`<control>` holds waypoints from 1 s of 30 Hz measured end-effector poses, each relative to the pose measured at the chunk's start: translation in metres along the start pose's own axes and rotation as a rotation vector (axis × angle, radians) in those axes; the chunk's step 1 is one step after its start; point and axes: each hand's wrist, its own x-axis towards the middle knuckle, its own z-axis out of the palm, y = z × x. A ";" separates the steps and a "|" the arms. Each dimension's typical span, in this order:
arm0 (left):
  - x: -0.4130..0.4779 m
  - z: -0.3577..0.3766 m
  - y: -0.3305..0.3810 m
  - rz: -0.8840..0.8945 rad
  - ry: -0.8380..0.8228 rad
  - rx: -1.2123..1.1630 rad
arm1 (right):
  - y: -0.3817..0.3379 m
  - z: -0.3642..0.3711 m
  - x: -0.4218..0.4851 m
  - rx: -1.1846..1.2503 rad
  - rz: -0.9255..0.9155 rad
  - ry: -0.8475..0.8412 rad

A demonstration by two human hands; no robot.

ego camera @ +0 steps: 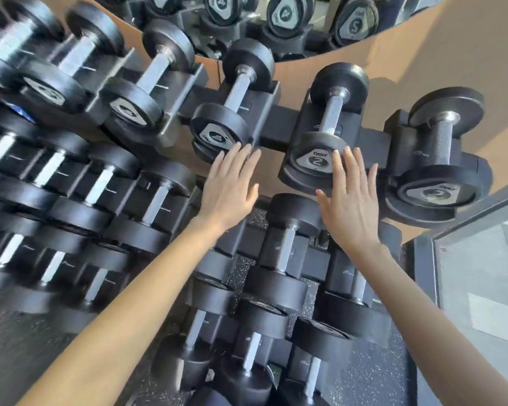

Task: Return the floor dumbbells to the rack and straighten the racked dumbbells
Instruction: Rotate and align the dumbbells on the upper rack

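Observation:
Black round-headed dumbbells with steel handles lie in cradles on a tiered rack [279,118]. My left hand [230,186] is flat and open, its fingertips against the near head of a top-row dumbbell [219,127]. My right hand [351,197] is also open, fingers spread, resting on the near head of the dumbbell marked 2 [313,155]. Another dumbbell marked 2 [436,183] lies in the rightmost cradle. Neither hand grips anything.
Lower rows of the rack hold several more dumbbells [282,271] below my arms. Heavier ones [56,92] fill the left side. A mirror [276,19] on a tan wall reflects the top row. Speckled dark floor [364,373] lies below; a glass panel [481,273] stands at right.

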 end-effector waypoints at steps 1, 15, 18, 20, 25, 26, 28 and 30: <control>-0.013 -0.002 -0.005 0.001 -0.004 0.024 | -0.005 0.000 -0.008 -0.002 -0.021 -0.013; -0.038 0.002 -0.110 -0.076 -0.067 0.075 | -0.078 0.044 0.004 0.006 -0.158 -0.216; -0.010 0.005 -0.138 -0.061 -0.062 -0.016 | -0.097 0.050 0.040 0.052 -0.170 -0.178; 0.016 0.009 -0.158 -0.036 -0.073 -0.086 | -0.108 0.053 0.069 0.066 -0.149 -0.158; 0.068 0.027 -0.190 0.035 -0.200 -0.338 | -0.134 0.057 0.136 0.021 -0.051 -0.192; 0.074 0.031 -0.193 0.043 -0.234 -0.409 | -0.141 0.057 0.147 0.019 -0.021 -0.236; 0.084 0.037 -0.199 0.045 -0.248 -0.549 | -0.154 0.057 0.164 0.025 0.049 -0.317; 0.089 0.042 -0.203 0.016 -0.257 -0.668 | -0.162 0.057 0.172 0.049 0.099 -0.339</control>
